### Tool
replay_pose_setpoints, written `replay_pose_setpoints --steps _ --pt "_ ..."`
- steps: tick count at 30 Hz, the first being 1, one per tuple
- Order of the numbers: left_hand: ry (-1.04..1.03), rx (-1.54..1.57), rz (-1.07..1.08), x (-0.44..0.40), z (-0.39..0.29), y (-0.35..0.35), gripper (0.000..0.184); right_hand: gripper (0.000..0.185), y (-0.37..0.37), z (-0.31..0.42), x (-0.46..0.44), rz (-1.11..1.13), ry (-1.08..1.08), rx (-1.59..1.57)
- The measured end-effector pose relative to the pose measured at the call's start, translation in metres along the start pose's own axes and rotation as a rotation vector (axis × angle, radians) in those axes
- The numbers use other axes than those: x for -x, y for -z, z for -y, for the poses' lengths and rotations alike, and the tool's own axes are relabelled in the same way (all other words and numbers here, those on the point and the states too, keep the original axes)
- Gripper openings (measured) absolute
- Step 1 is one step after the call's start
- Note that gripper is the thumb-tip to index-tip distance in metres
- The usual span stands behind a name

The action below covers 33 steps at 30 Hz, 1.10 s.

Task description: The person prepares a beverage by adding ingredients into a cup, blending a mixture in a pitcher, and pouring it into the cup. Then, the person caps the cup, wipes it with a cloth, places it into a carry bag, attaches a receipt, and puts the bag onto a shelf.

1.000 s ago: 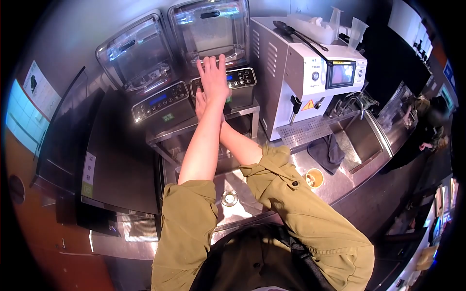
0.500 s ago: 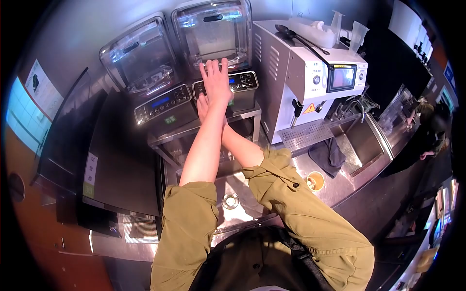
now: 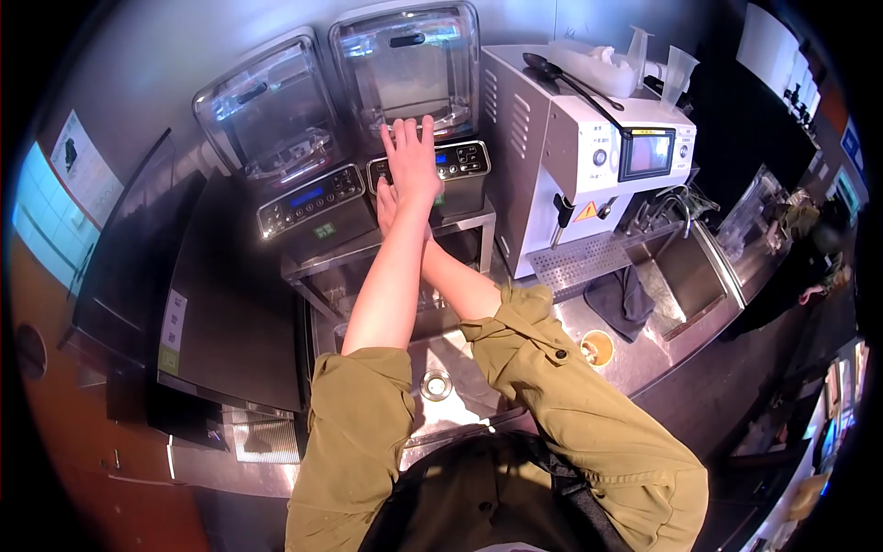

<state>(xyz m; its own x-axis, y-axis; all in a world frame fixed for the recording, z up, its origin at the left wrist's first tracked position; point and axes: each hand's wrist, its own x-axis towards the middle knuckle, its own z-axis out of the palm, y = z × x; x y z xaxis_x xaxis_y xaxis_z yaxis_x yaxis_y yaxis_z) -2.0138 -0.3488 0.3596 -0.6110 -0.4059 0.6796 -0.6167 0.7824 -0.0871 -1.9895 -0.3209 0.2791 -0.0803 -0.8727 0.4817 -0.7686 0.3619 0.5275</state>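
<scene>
My left hand (image 3: 413,167) lies over the control panel of the right-hand blender (image 3: 464,159), fingers stretched up and apart toward the lower edge of its clear cover (image 3: 405,69). Under my left wrist, my right hand (image 3: 387,204) is against the front of the same blender's base, its visible fingers extended upward and part of it hidden. My forearms cross, the left one on top. A second blender (image 3: 313,198) with a blue display and a clear cover stands to the left. Both blenders rest on a metal stand (image 3: 488,241).
A white machine (image 3: 589,147) with a screen stands right, a black spoon (image 3: 575,81) and plastic cups (image 3: 678,75) on top. Nearer are a dark cloth (image 3: 622,304), a yellow cup (image 3: 597,348) and a sink (image 3: 676,285). Another person (image 3: 809,267) is at far right.
Both hands stay at the right-hand blender in nearly the same pose. The whole view has shifted very slightly downward. At far right the other person has moved a little.
</scene>
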Motion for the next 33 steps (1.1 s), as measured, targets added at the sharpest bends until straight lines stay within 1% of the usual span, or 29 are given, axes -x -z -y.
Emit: replay_pose_setpoints --steps 3,6,9,12,21,26,29,33 --pt "0.003 -0.005 0.012 0.0 -0.001 0.002 0.115 0.061 0.0 0.001 0.0 0.002 -0.004 0.009" --pt "0.003 0.028 0.003 0.001 -0.001 0.005 0.098 0.062 0.002 0.0 0.001 -0.002 -0.006 0.02" --pt "0.005 0.011 0.016 0.0 -0.002 0.005 0.098 0.063 0.003 -0.001 0.001 -0.014 -0.011 0.009" --pt "0.01 -0.016 0.026 -0.001 -0.001 0.003 0.115 0.064 -0.003 0.002 0.0 -0.03 -0.025 -0.006" --pt "0.014 -0.017 0.021 -0.001 -0.001 0.0 0.116 0.067 0.002 -0.001 0.0 0.001 -0.008 0.009" --pt "0.012 -0.011 -0.003 -0.001 -0.001 -0.003 0.116 0.068 0.005 -0.004 0.003 -0.05 -0.03 -0.091" --pt "0.012 -0.016 -0.008 -0.001 -0.001 -0.003 0.116 0.055 0.015 -0.005 0.002 0.044 -0.017 -0.021" --pt "0.009 -0.006 -0.013 -0.001 0.0 -0.004 0.115 0.055 0.011 -0.003 0.002 0.039 -0.009 -0.018"
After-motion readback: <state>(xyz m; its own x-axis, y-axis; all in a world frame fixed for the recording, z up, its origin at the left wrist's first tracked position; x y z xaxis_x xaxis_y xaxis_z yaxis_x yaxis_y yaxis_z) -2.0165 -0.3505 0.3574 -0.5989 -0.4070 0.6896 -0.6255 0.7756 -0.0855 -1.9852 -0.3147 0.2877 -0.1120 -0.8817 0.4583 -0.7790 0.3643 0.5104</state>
